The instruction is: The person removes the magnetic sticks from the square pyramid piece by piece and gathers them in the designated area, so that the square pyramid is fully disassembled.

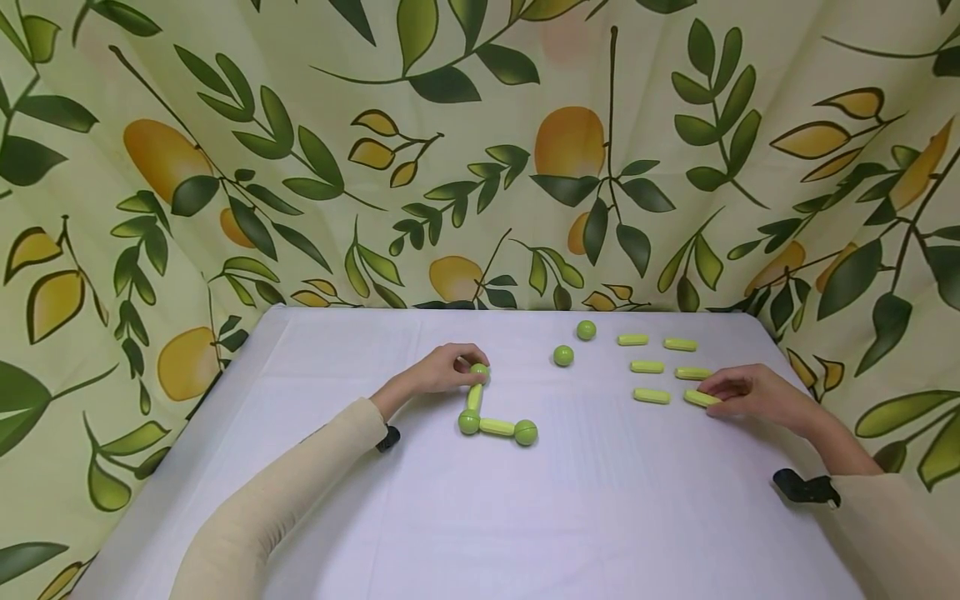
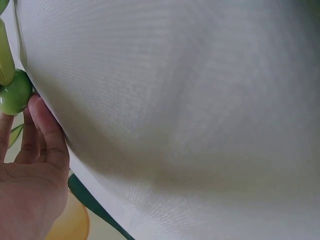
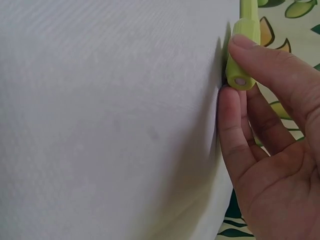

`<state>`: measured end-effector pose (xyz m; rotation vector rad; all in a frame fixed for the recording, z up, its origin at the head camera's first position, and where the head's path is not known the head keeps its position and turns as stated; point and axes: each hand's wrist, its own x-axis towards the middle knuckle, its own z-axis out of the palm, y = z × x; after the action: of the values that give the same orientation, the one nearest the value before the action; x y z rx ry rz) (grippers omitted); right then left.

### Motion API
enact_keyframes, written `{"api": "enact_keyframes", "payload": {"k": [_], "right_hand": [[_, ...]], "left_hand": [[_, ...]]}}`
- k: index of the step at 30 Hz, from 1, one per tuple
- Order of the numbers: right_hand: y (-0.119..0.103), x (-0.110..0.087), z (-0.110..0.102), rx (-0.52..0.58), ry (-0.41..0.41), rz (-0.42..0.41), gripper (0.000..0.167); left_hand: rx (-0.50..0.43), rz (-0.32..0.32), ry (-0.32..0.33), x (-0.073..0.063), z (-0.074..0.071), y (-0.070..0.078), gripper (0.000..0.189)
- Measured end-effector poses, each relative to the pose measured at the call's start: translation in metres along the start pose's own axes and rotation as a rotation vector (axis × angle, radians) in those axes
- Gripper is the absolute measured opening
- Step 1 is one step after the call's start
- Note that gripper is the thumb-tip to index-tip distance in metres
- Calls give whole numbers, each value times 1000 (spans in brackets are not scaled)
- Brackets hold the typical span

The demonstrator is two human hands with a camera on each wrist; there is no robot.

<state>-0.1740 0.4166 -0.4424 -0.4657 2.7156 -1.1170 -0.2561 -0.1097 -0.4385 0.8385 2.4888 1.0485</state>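
Observation:
On the table, three glossy green balls and two light-green magnetic rods are joined in an L. My left hand (image 1: 442, 369) holds the far ball (image 2: 16, 93) of it, fingertips against its side. One rod (image 1: 475, 398) runs from that ball to the corner ball (image 1: 468, 422); another rod (image 1: 497, 427) leads right to the end ball (image 1: 526, 432). At the right, my right hand (image 1: 757, 400) pinches a loose magnetic rod (image 3: 243, 60) between thumb and fingers. A silvery disc shows in that rod's near end.
Several more light-green rods, among them one rod (image 1: 651, 396), lie in rows beside the right hand. Two loose green balls, a nearer ball (image 1: 563, 356) and a farther ball (image 1: 587, 331), sit at the back. A leaf-patterned curtain (image 1: 480, 167) hangs behind the white-covered table (image 1: 585, 525).

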Motion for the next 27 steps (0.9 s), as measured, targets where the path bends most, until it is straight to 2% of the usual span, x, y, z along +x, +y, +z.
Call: {"api": "enact_keyframes", "payload": {"k": [5,11,19,27], "right_hand": [[-2,0,1,-5,3,14,29],[-4,1,3,-24,8,11,29],[-1,-1,-1,-25,22,-24,31],[-10,-1,-10,72,111,-50,37]], "left_hand": [[6,-14,0,-1,0,2,21],[0,0,-1,-1,0,2,21],[2,9,4,-1,0,2,21],[12,24,7,-1,0,1,21]]}}
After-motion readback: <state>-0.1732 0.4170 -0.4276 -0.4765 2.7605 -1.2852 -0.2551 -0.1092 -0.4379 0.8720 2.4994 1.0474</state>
